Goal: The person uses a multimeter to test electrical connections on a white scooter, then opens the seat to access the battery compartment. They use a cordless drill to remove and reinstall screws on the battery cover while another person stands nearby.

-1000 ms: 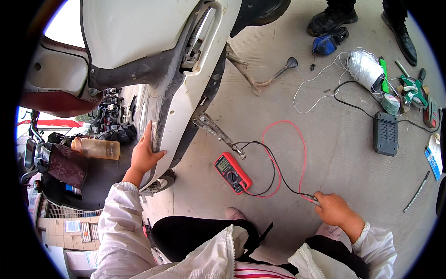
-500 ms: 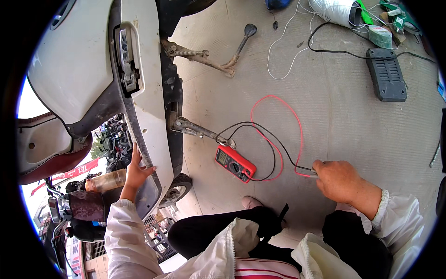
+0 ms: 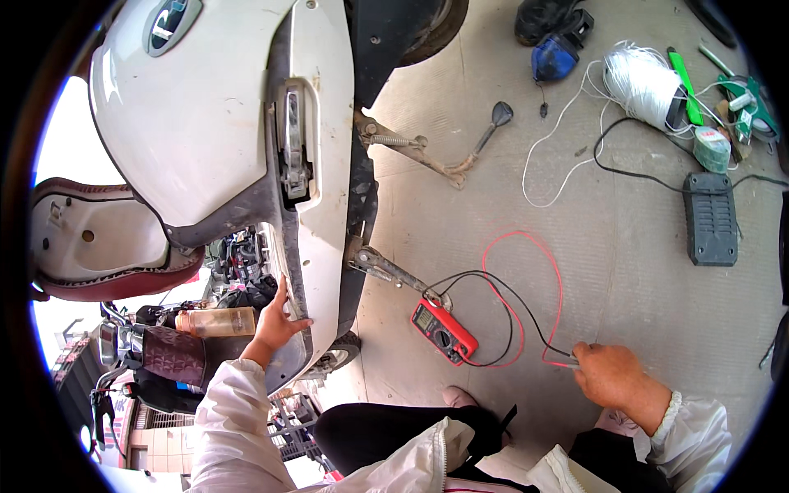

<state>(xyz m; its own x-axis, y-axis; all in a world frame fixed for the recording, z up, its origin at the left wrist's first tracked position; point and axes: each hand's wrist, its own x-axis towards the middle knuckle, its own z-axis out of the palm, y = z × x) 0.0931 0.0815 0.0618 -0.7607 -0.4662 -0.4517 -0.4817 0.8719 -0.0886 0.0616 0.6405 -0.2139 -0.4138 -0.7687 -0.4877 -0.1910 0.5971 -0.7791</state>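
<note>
My left hand (image 3: 275, 327) rests on the edge of the white scooter body (image 3: 322, 246), thumb and fingers spread apart. Low on the right, my right hand (image 3: 615, 375) is closed round the multimeter's test probes (image 3: 565, 363); how they lie in the fingers is hidden. A black lead and a red lead (image 3: 561, 287) loop from there over the floor to a red multimeter (image 3: 445, 330). It lies beside the foot of the scooter's metal stand (image 3: 386, 267), its small display facing up. The scooter's seat (image 3: 115, 238) is raised, showing its pale underside.
A dark grey slotted box (image 3: 711, 220) with a black cable lies at right. Beyond it are a roll of green tape (image 3: 712, 149), a spool of white cord (image 3: 643, 82) and a bright green tool (image 3: 685, 86). The scooter's kick lever (image 3: 477, 156) juts over the concrete.
My view has shifted, so the scooter, multimeter and floor items sit farther right and lower. My left hand stays on the scooter's edge, and my right hand still holds the probes.
</note>
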